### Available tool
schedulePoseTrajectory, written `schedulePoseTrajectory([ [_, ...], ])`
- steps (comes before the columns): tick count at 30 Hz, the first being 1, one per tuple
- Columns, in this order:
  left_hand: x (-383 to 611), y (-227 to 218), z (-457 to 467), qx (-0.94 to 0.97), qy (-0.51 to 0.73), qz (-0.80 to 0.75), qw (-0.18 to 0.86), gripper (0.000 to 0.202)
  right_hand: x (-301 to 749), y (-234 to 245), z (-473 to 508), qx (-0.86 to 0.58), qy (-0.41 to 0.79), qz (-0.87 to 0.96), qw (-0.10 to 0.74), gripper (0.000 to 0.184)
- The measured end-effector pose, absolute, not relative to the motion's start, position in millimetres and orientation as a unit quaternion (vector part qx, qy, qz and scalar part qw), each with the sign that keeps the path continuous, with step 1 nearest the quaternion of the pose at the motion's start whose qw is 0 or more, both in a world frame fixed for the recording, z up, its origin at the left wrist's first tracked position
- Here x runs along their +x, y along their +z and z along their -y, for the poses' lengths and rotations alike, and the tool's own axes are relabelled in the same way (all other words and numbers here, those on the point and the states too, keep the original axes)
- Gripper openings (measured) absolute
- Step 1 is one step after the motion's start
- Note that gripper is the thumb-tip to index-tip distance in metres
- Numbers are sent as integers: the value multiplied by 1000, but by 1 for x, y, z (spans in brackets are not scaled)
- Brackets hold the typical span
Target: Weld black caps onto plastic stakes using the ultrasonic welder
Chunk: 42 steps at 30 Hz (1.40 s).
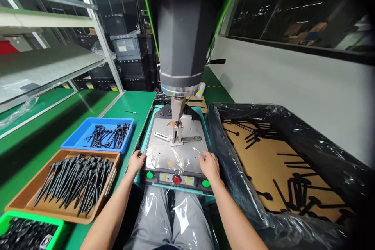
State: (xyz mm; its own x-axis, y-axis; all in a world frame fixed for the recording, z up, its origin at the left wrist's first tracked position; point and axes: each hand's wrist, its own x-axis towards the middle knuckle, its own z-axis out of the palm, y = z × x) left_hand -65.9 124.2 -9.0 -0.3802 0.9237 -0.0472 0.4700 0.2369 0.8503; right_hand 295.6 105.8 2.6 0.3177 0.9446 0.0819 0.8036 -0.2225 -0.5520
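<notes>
My left hand [136, 161] rests at the left edge of the press's metal base plate [164, 160], fingers loosely bent, holding nothing. On the plate's right edge lies my right hand [210, 163], its fingers apart and bare of any object. Between them, a small metal fixture [177, 136] stands upright on the plate with a small black part [176, 124] at its top. The pointed metal tool head [177, 108] of the machine comes down right over that part; whether they touch I cannot tell. Green buttons [150, 175] and a red button [176, 180] line the front panel.
On the left are a blue tray [68, 140] and a brown tray [17, 203] of black stemmed parts, plus a green bin [60, 224] of small black pieces. A box lined with black plastic [249, 199] stands on the right, with black parts on cardboard. Shelving [105, 43] rises at the left.
</notes>
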Motion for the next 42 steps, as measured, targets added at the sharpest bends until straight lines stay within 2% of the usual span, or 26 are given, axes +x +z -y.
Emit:
schedulePoseTrajectory([
  [4, -64, -16, -133, 454, 419, -710, 338, 35, 293, 5, -131, -783, 137, 571, 204, 43],
  [8, -63, -14, -143, 444, 446, -679, 378, 35, 292, 5, -145, -786, 153, 568, 191, 26],
  [11, -63, -14, -147, 438, 460, -660, 401, 36, 293, 3, -147, -778, 178, 564, 212, 10],
  [16, -63, -17, -143, 418, 483, -643, 423, 37, 289, -5, -141, -728, 237, 562, 312, 9],
  [18, -63, -16, -141, 407, 499, -637, 424, 36, 285, -8, -138, -699, 269, 553, 365, 11],
  [22, -62, -4, -137, 387, 531, -618, 433, 34, 281, -6, -135, -643, 330, 506, 471, 28],
  [27, -57, 26, -141, 387, 557, -568, 466, 28, 289, 22, -141, -586, 397, 428, 562, 46],
  [35, -35, 78, -174, 422, 587, -492, 484, 27, 318, 74, -169, -527, 456, 365, 617, 48],
  [42, -10, 106, -223, 466, 584, -463, 477, 34, 340, 102, -211, -529, 443, 348, 635, 44],
])
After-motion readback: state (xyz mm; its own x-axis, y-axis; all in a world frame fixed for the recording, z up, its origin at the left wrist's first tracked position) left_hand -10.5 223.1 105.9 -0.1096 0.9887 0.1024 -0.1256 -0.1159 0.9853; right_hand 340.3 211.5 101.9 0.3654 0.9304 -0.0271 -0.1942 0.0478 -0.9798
